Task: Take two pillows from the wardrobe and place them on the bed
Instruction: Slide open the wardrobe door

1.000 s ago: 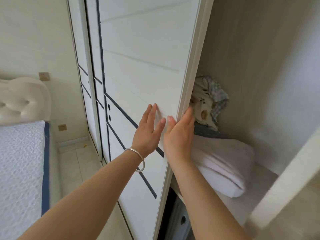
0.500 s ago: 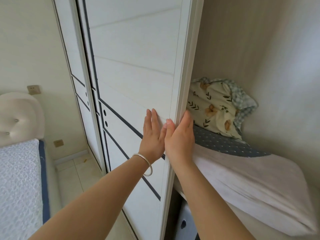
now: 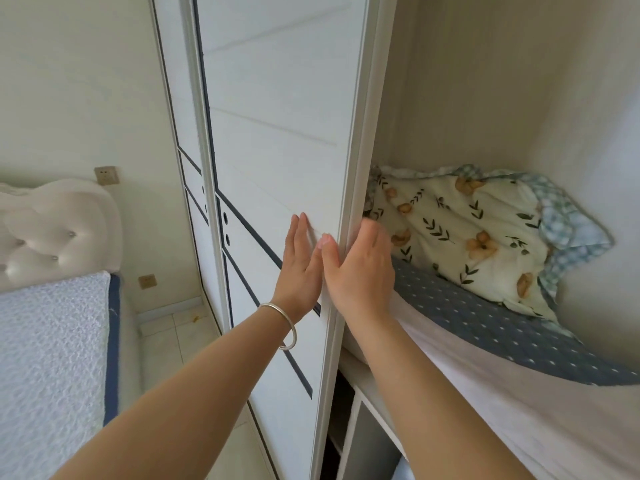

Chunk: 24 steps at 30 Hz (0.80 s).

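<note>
— Head view first: where are your hands?

— My left hand point(image 3: 300, 268) lies flat, fingers straight, on the face of the wardrobe door point(image 3: 277, 140). My right hand point(image 3: 362, 271) is on the door's edge, thumb on the front, the other fingers round the back where I can't see them, so I judge it's grasping the edge.

— And the pillows?

— The flowered pillow point(image 3: 460, 233) is just past my right fingertips, up and to the right, leaning on the wardrobe's back corner, long axis running away rightward. Under it lies a blue dotted one point(image 3: 485, 327), on folded white bedding point(image 3: 519, 410). My right hand is nearer; the bed point(image 3: 52, 341) is far off my left arm.

— Any writing?

— None I can read
</note>
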Each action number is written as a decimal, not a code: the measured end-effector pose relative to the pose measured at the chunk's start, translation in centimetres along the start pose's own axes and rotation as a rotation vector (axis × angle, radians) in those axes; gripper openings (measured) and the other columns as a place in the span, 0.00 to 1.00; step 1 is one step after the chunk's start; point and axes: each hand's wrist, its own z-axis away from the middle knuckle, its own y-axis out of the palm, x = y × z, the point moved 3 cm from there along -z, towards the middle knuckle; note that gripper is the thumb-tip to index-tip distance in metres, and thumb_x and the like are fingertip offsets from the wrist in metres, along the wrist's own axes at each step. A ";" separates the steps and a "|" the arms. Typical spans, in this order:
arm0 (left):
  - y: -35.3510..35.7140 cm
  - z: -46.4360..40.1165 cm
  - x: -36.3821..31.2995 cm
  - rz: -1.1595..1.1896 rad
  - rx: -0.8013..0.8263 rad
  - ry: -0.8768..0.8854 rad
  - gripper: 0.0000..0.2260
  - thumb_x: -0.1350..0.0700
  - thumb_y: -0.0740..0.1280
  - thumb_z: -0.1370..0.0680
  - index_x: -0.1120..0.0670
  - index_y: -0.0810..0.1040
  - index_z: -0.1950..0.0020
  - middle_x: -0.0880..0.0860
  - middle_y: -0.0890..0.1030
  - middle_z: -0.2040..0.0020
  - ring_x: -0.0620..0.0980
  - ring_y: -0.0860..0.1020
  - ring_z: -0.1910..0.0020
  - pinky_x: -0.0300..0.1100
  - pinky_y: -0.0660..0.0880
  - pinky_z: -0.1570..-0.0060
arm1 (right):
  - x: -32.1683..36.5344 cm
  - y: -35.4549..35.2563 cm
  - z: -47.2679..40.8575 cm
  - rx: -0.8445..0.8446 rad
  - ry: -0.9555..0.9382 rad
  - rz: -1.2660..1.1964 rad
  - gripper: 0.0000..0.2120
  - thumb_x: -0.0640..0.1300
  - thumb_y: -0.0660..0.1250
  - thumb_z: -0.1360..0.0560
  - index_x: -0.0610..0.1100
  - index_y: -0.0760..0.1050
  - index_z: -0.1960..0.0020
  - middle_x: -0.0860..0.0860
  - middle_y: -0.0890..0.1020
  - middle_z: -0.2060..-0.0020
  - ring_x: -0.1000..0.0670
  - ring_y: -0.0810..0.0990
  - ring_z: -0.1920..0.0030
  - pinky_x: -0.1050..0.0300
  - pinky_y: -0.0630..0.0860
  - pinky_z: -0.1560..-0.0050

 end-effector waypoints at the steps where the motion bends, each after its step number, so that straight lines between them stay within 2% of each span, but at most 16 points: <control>1: -0.3 -0.5 0.3 0.006 -0.010 -0.001 0.30 0.39 0.47 0.23 0.47 0.43 0.23 0.44 0.44 0.22 0.36 0.44 0.26 0.37 0.44 0.29 | 0.0 0.5 -0.4 -0.007 -0.025 0.014 0.20 0.55 0.61 0.26 0.40 0.68 0.45 0.46 0.75 0.51 0.47 0.72 0.52 0.51 0.77 0.57; 4: -0.9 -1.8 1.2 0.025 -0.042 -0.017 0.29 0.40 0.47 0.21 0.47 0.45 0.23 0.45 0.46 0.21 0.39 0.46 0.25 0.36 0.45 0.30 | 0.2 2.1 -1.6 -0.047 -0.094 0.060 0.23 0.57 0.59 0.28 0.38 0.70 0.46 0.44 0.77 0.50 0.45 0.74 0.51 0.52 0.78 0.58; 10: -1.8 -3.8 1.9 0.038 -0.080 -0.070 0.24 0.44 0.47 0.19 0.47 0.47 0.23 0.45 0.49 0.21 0.41 0.48 0.24 0.38 0.47 0.28 | 0.9 4.7 -2.9 -0.070 -0.103 0.127 0.28 0.58 0.56 0.27 0.36 0.72 0.41 0.41 0.79 0.46 0.42 0.79 0.47 0.51 0.78 0.52; 15: -2.9 -5.7 3.0 0.041 -0.079 -0.087 0.24 0.46 0.49 0.18 0.48 0.49 0.23 0.46 0.51 0.22 0.43 0.51 0.24 0.45 0.50 0.25 | 1.1 7.4 -3.4 -0.034 -0.083 0.085 0.30 0.58 0.55 0.25 0.35 0.65 0.34 0.39 0.74 0.37 0.40 0.74 0.37 0.46 0.75 0.40; 19: -3.6 -6.9 3.8 0.030 -0.059 -0.083 0.24 0.46 0.49 0.18 0.48 0.48 0.23 0.47 0.51 0.22 0.44 0.50 0.24 0.44 0.50 0.25 | 1.5 8.8 -3.9 -0.011 -0.063 0.081 0.32 0.57 0.56 0.24 0.37 0.60 0.29 0.40 0.69 0.31 0.41 0.67 0.31 0.47 0.67 0.33; 24: -4.2 -8.3 4.6 0.048 -0.050 -0.091 0.24 0.47 0.48 0.18 0.49 0.47 0.23 0.47 0.50 0.21 0.44 0.50 0.24 0.41 0.49 0.26 | 1.9 9.9 -4.8 0.046 -0.091 0.125 0.33 0.57 0.54 0.22 0.38 0.54 0.26 0.41 0.62 0.27 0.43 0.60 0.27 0.51 0.58 0.28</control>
